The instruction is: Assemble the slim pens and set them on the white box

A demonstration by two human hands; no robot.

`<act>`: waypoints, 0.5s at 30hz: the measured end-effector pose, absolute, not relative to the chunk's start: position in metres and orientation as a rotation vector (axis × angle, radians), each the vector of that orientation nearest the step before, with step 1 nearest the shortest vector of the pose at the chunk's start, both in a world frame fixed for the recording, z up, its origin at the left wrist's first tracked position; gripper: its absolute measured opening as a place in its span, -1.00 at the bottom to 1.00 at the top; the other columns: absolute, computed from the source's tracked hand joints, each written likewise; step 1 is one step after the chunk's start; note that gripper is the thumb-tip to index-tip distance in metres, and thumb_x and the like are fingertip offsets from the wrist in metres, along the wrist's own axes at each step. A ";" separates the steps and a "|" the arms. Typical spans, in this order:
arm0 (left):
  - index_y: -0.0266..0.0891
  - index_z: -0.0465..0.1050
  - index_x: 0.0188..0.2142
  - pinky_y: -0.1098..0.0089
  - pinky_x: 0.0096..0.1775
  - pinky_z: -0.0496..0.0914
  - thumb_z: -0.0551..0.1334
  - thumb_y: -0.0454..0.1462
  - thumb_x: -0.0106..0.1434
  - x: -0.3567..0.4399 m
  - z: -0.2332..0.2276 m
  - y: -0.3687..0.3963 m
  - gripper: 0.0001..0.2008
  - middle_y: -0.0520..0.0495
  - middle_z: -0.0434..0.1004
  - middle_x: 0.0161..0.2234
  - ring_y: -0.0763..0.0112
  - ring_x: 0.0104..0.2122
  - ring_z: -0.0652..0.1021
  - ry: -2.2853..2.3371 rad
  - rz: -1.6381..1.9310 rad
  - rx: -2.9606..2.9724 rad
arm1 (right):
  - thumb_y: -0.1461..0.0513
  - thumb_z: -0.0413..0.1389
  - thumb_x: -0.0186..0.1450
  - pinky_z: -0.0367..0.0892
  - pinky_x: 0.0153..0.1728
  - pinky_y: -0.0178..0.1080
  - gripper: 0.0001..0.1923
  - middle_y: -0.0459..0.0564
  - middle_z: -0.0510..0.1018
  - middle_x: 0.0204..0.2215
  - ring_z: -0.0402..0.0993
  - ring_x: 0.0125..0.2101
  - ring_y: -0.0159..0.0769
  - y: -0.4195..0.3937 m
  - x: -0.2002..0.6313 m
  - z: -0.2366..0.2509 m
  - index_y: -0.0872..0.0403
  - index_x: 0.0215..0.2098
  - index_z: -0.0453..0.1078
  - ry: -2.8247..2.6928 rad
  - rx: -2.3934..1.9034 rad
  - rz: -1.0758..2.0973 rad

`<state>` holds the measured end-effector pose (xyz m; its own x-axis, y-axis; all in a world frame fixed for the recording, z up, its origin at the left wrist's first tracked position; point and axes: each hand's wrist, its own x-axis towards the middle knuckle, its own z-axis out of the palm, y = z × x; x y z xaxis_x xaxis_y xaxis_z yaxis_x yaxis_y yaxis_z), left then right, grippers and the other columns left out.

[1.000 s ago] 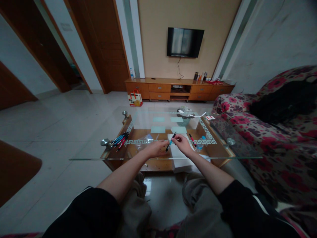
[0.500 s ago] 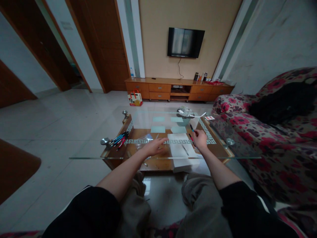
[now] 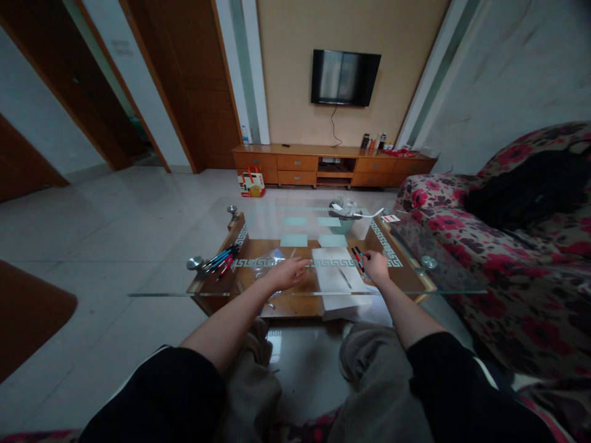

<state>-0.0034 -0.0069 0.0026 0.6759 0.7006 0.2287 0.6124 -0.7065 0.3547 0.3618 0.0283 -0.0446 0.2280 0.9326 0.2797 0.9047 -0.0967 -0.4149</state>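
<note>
Right of the white paper sheet (image 3: 339,278), the right hand (image 3: 376,268) pinches two pens (image 3: 357,256) on the glass tabletop (image 3: 415,280) — left hand (image 3: 289,274) released, flat — a pen bundle (image 3: 220,259) waits far left.

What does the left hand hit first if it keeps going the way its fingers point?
Probably the white paper pad. The left hand lies flat on the glass table, fingers pointing right toward the pad's near edge. Depth is unclear, so the remaining gap can't be judged.

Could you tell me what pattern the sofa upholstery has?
The sofa has red flowers on dark fabric, in the head view.
</note>
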 end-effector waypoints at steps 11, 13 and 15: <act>-0.13 0.39 0.12 0.37 -0.16 0.41 0.18 -0.26 0.29 -0.009 0.001 -0.001 -0.61 -0.12 0.51 -0.08 0.34 -0.24 0.54 1.056 0.550 2.587 | 0.24 0.04 0.29 0.32 -0.26 -0.25 -0.71 0.17 0.65 -0.32 0.55 -0.31 -0.16 0.035 0.361 -0.052 0.15 -0.26 0.62 -1.734 -2.047 0.011; -0.12 0.40 0.11 0.36 -0.17 0.41 0.17 -0.25 0.30 -0.016 0.001 0.002 -0.62 -0.10 0.51 -0.10 0.35 -0.27 0.54 1.110 0.583 2.565 | 0.24 0.03 0.30 0.32 -0.26 -0.25 -0.70 0.17 0.65 -0.33 0.55 -0.32 -0.17 0.034 0.362 -0.051 0.14 -0.28 0.62 -1.750 -2.032 0.009; -0.11 0.41 0.09 0.36 -0.18 0.40 0.15 -0.24 0.31 -0.025 0.001 0.004 -0.64 -0.08 0.51 -0.13 0.37 -0.29 0.53 1.205 0.634 2.542 | 0.24 0.02 0.30 0.32 -0.26 -0.25 -0.69 0.16 0.65 -0.33 0.54 -0.33 -0.17 0.033 0.361 -0.050 0.14 -0.28 0.62 -1.759 -2.024 0.012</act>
